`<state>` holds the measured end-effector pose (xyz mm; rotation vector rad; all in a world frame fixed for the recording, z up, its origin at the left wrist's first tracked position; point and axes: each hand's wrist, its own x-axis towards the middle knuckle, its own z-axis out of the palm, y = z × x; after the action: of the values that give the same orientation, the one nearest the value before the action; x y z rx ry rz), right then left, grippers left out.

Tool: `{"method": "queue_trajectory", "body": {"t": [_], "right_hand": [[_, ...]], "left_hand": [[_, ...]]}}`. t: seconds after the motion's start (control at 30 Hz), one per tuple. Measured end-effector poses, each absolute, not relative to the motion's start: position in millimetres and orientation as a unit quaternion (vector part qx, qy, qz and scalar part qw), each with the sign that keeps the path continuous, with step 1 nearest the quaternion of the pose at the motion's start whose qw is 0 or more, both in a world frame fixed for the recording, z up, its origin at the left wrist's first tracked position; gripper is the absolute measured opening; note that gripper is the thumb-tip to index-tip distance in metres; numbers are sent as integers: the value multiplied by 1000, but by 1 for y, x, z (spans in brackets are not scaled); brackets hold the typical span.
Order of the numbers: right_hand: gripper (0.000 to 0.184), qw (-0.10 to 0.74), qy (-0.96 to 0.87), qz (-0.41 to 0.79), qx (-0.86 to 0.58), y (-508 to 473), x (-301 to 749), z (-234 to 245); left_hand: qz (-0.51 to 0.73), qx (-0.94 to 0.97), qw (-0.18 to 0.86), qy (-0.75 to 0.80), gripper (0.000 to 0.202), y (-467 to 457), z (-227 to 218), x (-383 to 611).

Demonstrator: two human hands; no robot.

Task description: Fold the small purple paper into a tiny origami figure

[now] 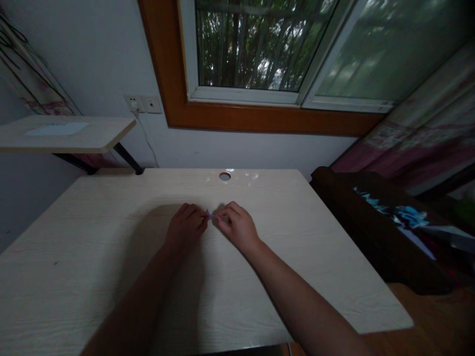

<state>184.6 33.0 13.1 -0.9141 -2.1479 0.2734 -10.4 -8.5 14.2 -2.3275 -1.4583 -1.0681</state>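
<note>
Between my fingertips, over the middle of the pale wood-grain desk [237, 282], is a small purple-blue piece [209, 214], thin and pointed at its top. It is too small and partly covered for me to tell its kind. My left hand [186, 223] pinches it from the left, fingers closed together. From the right, my right hand [238, 225] closes thumb and forefinger on its other end. The two hands are a short gap apart, close to the desk surface. Most of the piece is hidden by the fingers.
A raised shelf [100, 141] on black legs stands at the back left, bearing a white sheet [57, 129]. The desk has a round cable hole [224, 176] near its back edge. Behind are a wall socket [143, 104] and a window [256, 49]. Dark furniture [356, 232] holds blue items [410, 216] at right.
</note>
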Motion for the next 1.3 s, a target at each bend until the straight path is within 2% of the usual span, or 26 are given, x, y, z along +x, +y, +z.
{"method": "queue_trajectory", "body": {"t": [0.23,0.47,0.6,0.9,1.3], "right_hand": [[7,406,-822,155,-369,37,189,9],[8,426,-817,189,-339,38,188,7],[10,427,-824,202,-313,36,187,8],[15,438,-818,248,-278,31,183,9],[11,454,-821,211,-274,30,185,9]], "left_hand": [[-403,-751,45,-521,5,-5,6,-17],[-500,-588,-226,-595,9,-3,7,-17],[-504,-559,-305,-583,12,-5,12,-13],[-515,-584,-307,-547,10,-5,8,-10],[-510,-655,-230,-508,9,-8,12,-7]]}}
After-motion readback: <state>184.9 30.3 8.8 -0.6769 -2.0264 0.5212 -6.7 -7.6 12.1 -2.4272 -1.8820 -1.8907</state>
